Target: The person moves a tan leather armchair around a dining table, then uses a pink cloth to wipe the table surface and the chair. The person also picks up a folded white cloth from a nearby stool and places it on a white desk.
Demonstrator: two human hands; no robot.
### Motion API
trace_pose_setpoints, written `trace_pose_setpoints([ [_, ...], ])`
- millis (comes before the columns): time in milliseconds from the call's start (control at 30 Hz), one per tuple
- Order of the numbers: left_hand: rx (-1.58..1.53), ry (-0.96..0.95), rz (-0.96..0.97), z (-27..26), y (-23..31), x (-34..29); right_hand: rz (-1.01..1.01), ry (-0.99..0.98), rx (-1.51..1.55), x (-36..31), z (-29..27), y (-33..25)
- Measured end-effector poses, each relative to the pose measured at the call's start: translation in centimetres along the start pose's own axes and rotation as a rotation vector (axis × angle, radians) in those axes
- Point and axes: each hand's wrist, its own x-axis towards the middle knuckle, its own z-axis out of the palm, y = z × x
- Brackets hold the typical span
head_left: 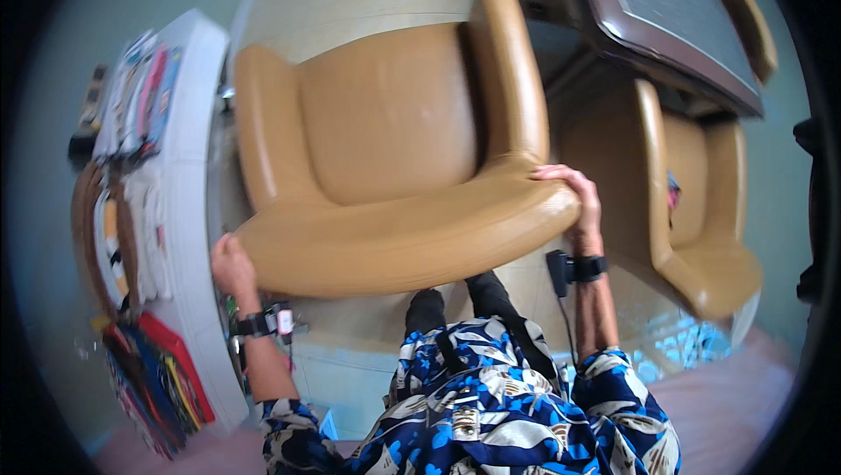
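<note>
A: Where are your hands?

B: Both are on the tan chair [385, 151], right in front of you. It fills the middle of the view, seat facing up toward you, its curved backrest nearest your body.

A: How does your left hand [229, 263] grip it?

B: It curls around the left end of the backrest. Your fingers go under and behind the padding, so you cannot tell how far they close, only that the hand is wrapped on the edge.

A: And your right hand [578, 203]?

B: It clamps the right end of the backrest, where the armrest meets it. Your fingers [556, 173] hook over the top of the padding, closed tight on it, with the palm against the outer side.

A: What is around the chair?

B: A second chair [701, 212] of the same tan stands just beside it on your right, under a dark table [674, 28]. On your left, a white shelf [188, 168] with coloured packets sits close to the chair's side.
</note>
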Motion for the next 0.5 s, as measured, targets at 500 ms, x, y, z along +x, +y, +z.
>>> trace_pose_setpoints([
  [500, -0.204, -0.176, 0.256, 1.8, -1.1, 4.6, -0.154, 0.208, -0.076, -15.2, 0.6, 4.2],
])
